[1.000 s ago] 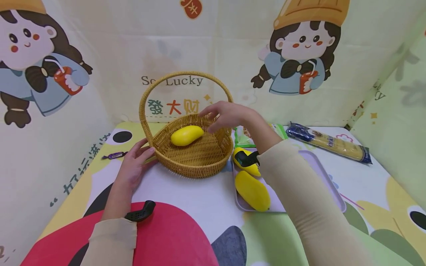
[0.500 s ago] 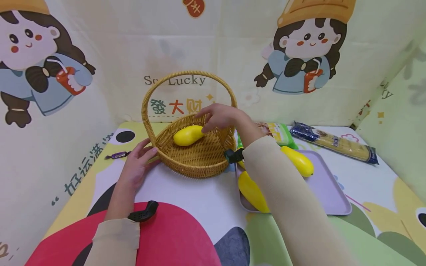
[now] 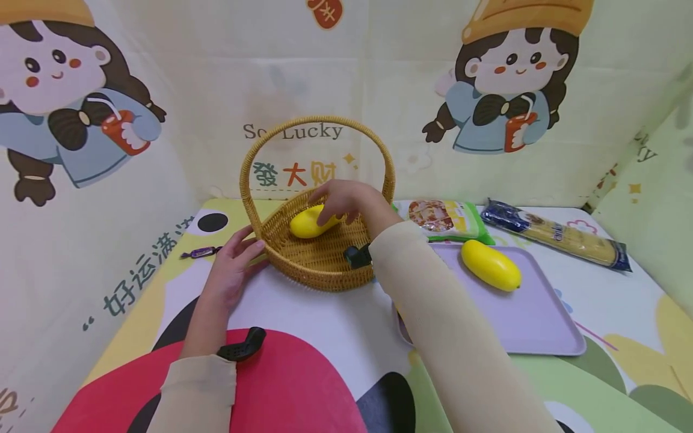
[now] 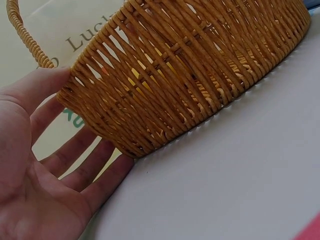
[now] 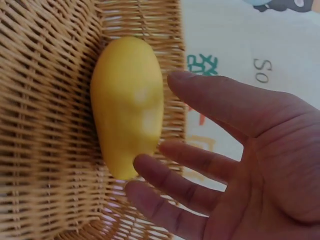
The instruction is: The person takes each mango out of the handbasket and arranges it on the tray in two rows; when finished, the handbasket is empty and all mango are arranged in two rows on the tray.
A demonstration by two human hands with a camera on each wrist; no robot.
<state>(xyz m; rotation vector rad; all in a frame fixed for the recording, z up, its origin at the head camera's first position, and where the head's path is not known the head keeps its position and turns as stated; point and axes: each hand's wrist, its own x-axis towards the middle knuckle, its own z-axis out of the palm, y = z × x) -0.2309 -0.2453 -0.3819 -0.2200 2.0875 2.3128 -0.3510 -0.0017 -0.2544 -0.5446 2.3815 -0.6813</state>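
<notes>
A yellow mango [image 3: 307,224] lies in the wicker basket [image 3: 325,279], which has a tall arched handle. Over the mango hovers my right hand [image 3: 346,198], fingers spread and loosely bent. In the right wrist view, its fingertips are close to the narrow end of the mango [image 5: 127,105]; contact cannot be told. My left hand [image 3: 231,264] holds the basket's left end. In the left wrist view, the thumb of this hand [image 4: 55,165] lies at the rim and the fingers reach round the outer wall of the basket [image 4: 170,75], their tips partly hidden.
Right of the basket is a lilac tray [image 3: 530,325] with a yellow fruit [image 3: 491,266]; my right sleeve hides much of its left side. Behind stand a green-edged food packet [image 3: 446,219] and a long pasta packet [image 3: 557,234]. A purple wrapped candy [image 3: 200,252] lies at left.
My right hand has lowered and moved in over the mango in the basket. Its arm has swung left, uncovering the fruit on the tray. The left hand stays at the basket; the view has shifted slightly.
</notes>
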